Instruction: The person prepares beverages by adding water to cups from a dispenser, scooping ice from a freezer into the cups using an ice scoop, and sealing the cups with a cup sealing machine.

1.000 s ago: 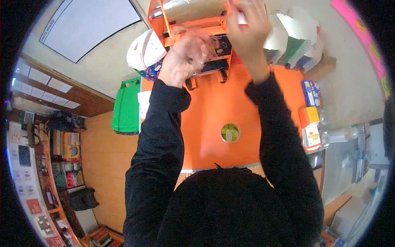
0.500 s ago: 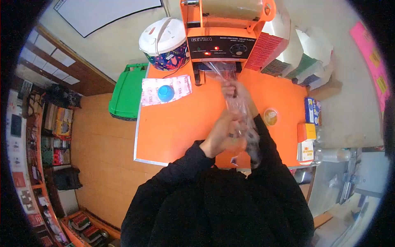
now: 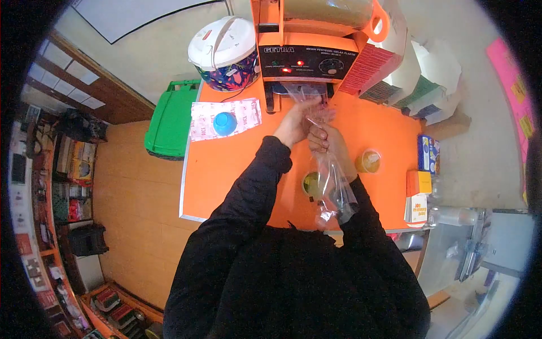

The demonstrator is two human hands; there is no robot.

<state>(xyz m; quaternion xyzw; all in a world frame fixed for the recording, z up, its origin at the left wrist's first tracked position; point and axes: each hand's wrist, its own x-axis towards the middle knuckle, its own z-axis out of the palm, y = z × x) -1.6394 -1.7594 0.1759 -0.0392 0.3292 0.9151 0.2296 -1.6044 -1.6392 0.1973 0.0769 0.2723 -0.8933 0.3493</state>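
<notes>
Clear plastic film (image 3: 333, 178) runs from the orange sealing machine (image 3: 307, 62) down toward my body. My right hand (image 3: 327, 141) is closed around the film, below the machine's opening. Just above and to the left of it, my left hand (image 3: 296, 121) reaches to the film near the machine, its fingertips partly hidden by the plastic. A cup with greenish contents (image 3: 310, 183) stands on the orange table (image 3: 243, 181), left of the hanging film. To the right of my right hand is a cup with yellowish-brown contents (image 3: 368, 161).
A white rice cooker (image 3: 223, 51) stands left of the machine. Before it, a blue cup (image 3: 224, 124) sits on a pink-white packet (image 3: 251, 113). Cup boxes (image 3: 372, 68) are at the right back, small boxes (image 3: 418, 182) at the right edge, a green bin (image 3: 169, 121) beyond the left edge.
My left hand has moved up and away from me, to the film near the machine. My right hand has come slightly nearer me. The greenish cup now shows. The view has shifted slightly.
</notes>
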